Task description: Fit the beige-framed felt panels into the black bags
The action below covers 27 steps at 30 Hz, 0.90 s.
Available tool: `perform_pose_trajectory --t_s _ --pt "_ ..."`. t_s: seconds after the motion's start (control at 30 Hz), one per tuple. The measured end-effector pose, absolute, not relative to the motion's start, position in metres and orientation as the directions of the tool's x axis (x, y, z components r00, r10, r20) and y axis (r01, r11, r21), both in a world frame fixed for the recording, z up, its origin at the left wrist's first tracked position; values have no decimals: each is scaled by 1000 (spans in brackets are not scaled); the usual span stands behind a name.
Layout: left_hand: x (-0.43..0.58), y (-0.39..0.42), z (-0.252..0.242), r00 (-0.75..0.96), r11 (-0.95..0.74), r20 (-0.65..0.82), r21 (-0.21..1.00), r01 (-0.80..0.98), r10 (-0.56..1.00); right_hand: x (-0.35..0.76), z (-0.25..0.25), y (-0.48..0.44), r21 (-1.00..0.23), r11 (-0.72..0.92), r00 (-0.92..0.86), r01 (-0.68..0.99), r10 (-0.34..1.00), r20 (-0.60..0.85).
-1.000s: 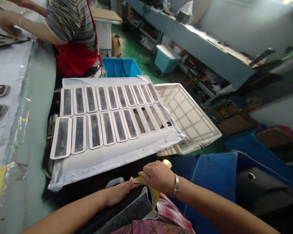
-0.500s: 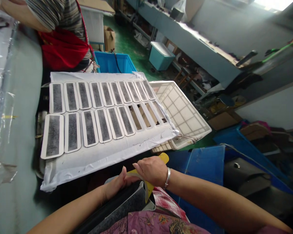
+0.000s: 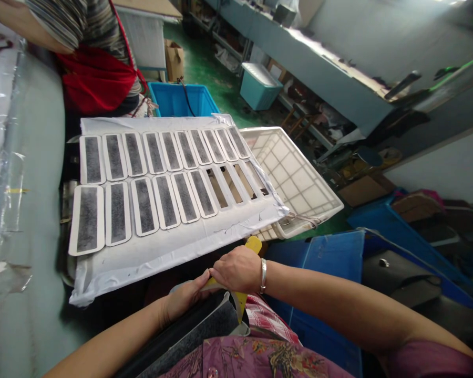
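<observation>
In my lap lies a dark sheet piece (image 3: 205, 331) with a grey mottled face and a pale curled edge. My left hand (image 3: 187, 298) grips its upper edge, thumb on top and the other fingers mostly hidden. My right hand (image 3: 236, 270), a silver bangle at its wrist, is closed around a flat yellow strip (image 3: 254, 243) with a rounded end. The strip's lower part reaches down against the curled edge. The two hands meet at the left thumb. Beyond them a white-wrapped board (image 3: 205, 233) bears two rows of white-framed dark panels (image 3: 167, 201).
A white lattice crate (image 3: 305, 173) stands under the board's right end. Blue bins (image 3: 327, 273) are at my right, and another blue bin (image 3: 181, 100) is behind the board. At the upper left, a person in a red apron (image 3: 98, 79) works at a plastic-covered table (image 3: 39, 157).
My right hand and the yellow strip have shifted slightly left and up. My left thumb has lowered and closed in against the right hand's fingers. The panels on the board stay as they were.
</observation>
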<state>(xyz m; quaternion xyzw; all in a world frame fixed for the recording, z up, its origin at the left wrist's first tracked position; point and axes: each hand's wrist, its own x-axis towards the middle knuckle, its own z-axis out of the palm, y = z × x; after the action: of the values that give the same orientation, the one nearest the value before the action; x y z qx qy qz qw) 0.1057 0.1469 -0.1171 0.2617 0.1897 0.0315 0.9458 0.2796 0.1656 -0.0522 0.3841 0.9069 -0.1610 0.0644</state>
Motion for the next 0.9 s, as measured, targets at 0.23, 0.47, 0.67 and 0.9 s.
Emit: perform_pose_trajectory --t_s 0.23,0.47,0.67,0.9 --pt "92 149 -135 860 572 -436 789 222 267 278 -49 166 -244 645 -690 724 673 -267" --pt "90 157 -115 893 280 -360 917 285 269 279 -53 155 -236 509 -561 828 768 -309" --pt "94 156 -113 956 539 -170 842 14 241 279 -54 151 -214 449 -496 868 814 -303" --pt "86 151 -124 832 433 -396 875 214 389 276 -49 160 -229 595 -637 771 721 -272"
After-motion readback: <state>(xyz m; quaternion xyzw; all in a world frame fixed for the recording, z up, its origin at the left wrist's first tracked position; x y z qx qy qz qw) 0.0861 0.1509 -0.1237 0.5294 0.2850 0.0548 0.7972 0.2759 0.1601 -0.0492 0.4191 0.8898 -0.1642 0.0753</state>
